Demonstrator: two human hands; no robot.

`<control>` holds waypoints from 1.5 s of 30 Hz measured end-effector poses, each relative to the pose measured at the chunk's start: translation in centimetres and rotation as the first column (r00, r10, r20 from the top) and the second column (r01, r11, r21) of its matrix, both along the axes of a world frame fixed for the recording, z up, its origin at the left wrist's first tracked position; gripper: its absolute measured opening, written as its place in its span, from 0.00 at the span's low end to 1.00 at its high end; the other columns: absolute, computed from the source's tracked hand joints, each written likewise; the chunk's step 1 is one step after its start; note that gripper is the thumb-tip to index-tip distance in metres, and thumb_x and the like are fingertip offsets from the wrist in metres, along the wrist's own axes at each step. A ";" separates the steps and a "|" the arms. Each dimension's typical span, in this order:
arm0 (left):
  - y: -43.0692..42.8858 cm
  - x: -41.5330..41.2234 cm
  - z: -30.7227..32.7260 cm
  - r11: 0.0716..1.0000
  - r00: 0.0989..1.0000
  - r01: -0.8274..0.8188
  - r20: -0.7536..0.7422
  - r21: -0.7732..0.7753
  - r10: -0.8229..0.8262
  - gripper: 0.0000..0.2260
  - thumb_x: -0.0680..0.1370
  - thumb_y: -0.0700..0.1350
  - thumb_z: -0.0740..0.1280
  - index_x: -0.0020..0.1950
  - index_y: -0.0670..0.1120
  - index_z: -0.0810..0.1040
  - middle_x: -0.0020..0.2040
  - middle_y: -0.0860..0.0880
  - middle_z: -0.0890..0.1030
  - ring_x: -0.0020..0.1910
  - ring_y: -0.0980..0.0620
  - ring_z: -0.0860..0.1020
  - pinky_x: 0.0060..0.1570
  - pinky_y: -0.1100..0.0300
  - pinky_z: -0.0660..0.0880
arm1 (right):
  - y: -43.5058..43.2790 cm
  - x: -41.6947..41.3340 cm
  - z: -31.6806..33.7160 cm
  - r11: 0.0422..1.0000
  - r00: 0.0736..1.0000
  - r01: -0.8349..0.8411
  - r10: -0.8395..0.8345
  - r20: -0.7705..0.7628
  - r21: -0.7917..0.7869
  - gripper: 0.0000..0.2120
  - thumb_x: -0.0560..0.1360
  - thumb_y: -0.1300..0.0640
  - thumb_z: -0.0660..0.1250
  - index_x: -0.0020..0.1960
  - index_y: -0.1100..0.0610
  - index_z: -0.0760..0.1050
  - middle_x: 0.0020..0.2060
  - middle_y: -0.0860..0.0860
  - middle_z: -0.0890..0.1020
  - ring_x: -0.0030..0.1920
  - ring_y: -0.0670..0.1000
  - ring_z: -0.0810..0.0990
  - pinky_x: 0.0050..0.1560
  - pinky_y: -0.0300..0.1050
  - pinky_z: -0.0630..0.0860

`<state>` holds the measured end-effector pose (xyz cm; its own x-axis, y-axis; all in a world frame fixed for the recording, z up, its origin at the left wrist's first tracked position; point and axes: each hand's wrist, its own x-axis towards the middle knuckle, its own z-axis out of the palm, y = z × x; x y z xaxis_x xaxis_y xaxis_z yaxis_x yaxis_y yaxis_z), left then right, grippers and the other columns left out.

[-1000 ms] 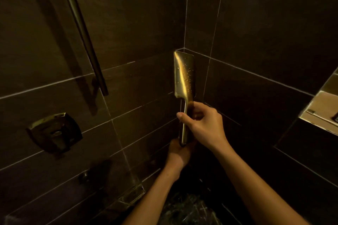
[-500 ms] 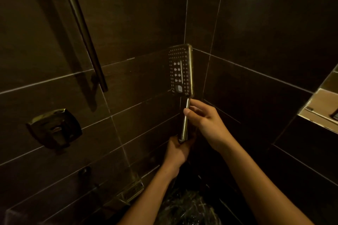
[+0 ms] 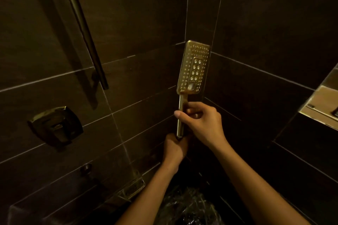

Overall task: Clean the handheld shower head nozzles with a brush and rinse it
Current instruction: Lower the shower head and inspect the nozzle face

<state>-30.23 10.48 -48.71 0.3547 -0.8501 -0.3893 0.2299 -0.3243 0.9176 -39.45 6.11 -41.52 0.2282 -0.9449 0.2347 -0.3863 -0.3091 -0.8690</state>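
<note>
I have the gold shower head held upright in the tiled corner, its nozzle face turned toward my camera. My right hand is closed around the upper part of the handle, thumb across the front. My left hand is wrapped around the bottom end of the handle, where I judge the hose joins (that part is hidden by the fingers).

No brush is in view, and neither hand has one. I read this as an inspection step, looking over the nozzles, either ahead of scrubbing or after it; I cannot tell which. No water runs from the head, though the dark floor below glistens as if wet. The next move calls for freeing one hand while the other keeps the face toward me, then fetching a brush or working the wall valve for a rinse.

Compared with a second ago, the head has rotated: then I saw its smooth, droplet-speckled back; half a second ago the face pointed left, edge-on; now it faces me almost squarely. The grips have barely shifted.
</note>
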 end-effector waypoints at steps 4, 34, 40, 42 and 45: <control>-0.2 0.1 -0.5 1.000 0.996 0.015 0.084 0.006 -0.015 0.29 0.63 0.63 0.75 0.53 0.43 0.82 0.47 0.41 0.86 0.45 0.41 0.86 0.42 0.50 0.82 | 0.3 0.3 -0.1 0.997 0.998 0.066 -0.067 -0.014 -0.041 0.27 0.69 0.39 0.78 0.63 0.50 0.81 0.47 0.42 0.84 0.44 0.40 0.84 0.44 0.42 0.85; -0.2 0.1 0.0 0.998 0.998 -0.047 0.038 -0.039 0.048 0.11 0.73 0.43 0.76 0.33 0.48 0.78 0.23 0.55 0.81 0.32 0.52 0.79 0.42 0.49 0.75 | -0.3 1.1 0.9 0.993 0.987 -0.122 0.120 -0.106 -0.009 0.12 0.78 0.50 0.71 0.61 0.48 0.77 0.46 0.44 0.84 0.44 0.44 0.84 0.46 0.43 0.83; 0.6 0.1 0.3 0.996 0.999 0.034 0.014 -0.081 -0.033 0.09 0.78 0.42 0.72 0.40 0.50 0.75 0.26 0.55 0.82 0.35 0.55 0.78 0.41 0.56 0.74 | -1.3 -0.2 0.2 0.861 0.899 -0.413 0.333 0.283 0.298 0.25 0.82 0.62 0.64 0.77 0.49 0.66 0.69 0.49 0.78 0.65 0.47 0.81 0.69 0.53 0.74; 0.8 0.1 0.6 0.993 0.998 0.058 0.008 -0.103 -0.057 0.11 0.79 0.41 0.70 0.40 0.50 0.72 0.26 0.54 0.81 0.33 0.58 0.77 0.38 0.62 0.74 | -1.5 -0.5 -0.1 0.830 0.861 -0.462 0.336 0.381 0.313 0.24 0.82 0.63 0.63 0.75 0.48 0.69 0.70 0.49 0.77 0.67 0.48 0.79 0.73 0.59 0.71; 0.9 0.1 0.9 0.993 0.997 0.079 0.033 -0.089 -0.077 0.09 0.79 0.42 0.69 0.41 0.50 0.73 0.31 0.52 0.81 0.34 0.58 0.76 0.37 0.63 0.73 | -1.7 -0.8 -0.4 0.801 0.814 -0.513 0.340 0.471 0.307 0.22 0.81 0.63 0.64 0.71 0.45 0.75 0.69 0.50 0.77 0.69 0.51 0.78 0.73 0.62 0.68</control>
<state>-30.14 11.35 -47.80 0.2960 -0.9068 -0.3000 0.1800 -0.2555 0.9499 -40.28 4.40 -41.97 0.6066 -0.7949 0.0114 0.0818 0.0482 -0.9955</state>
